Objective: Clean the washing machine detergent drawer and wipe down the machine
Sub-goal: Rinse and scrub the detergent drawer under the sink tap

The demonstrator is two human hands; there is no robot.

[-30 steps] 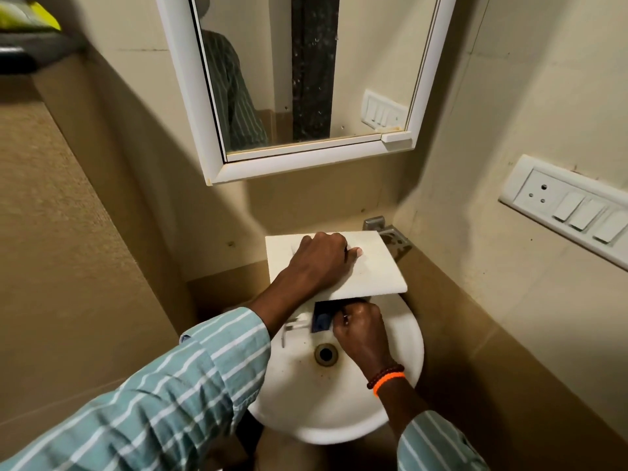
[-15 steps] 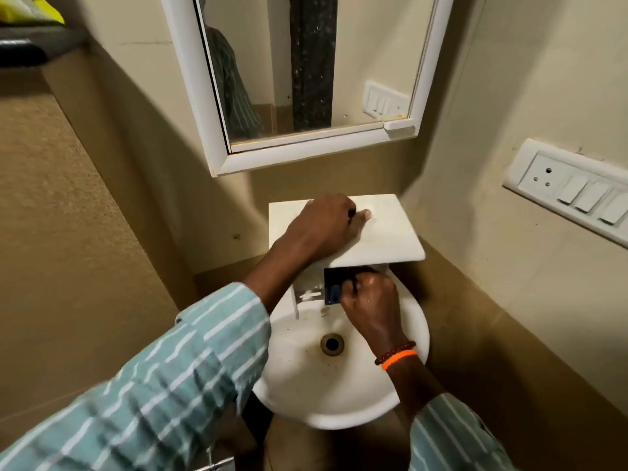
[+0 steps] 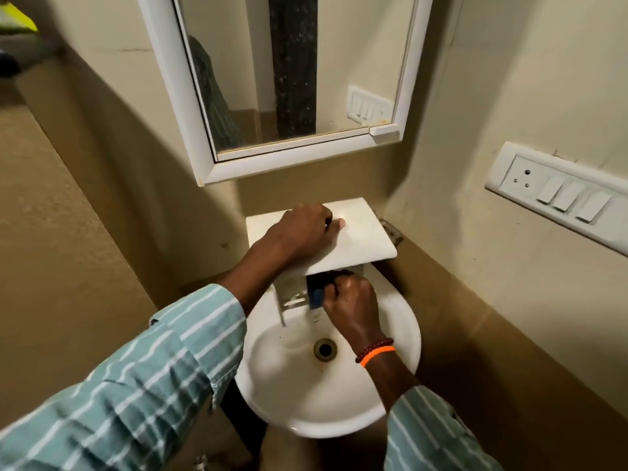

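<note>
No readable text, label, brand or number anywhere; switch panel (image 3: 560, 195) unmarked

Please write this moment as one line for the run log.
left hand: holds white drawer over sink | right hand: grips blue part beneath | tap: not visible

I wear a loose, light teal cotton shirt with thin white stripes; its left sleeve (image 3: 142, 375) and right sleeve (image 3: 431, 436) both end at my forearms. A thin bright orange band (image 3: 378, 355) and a string of dark red beads (image 3: 373, 348) circle my right wrist.
</note>
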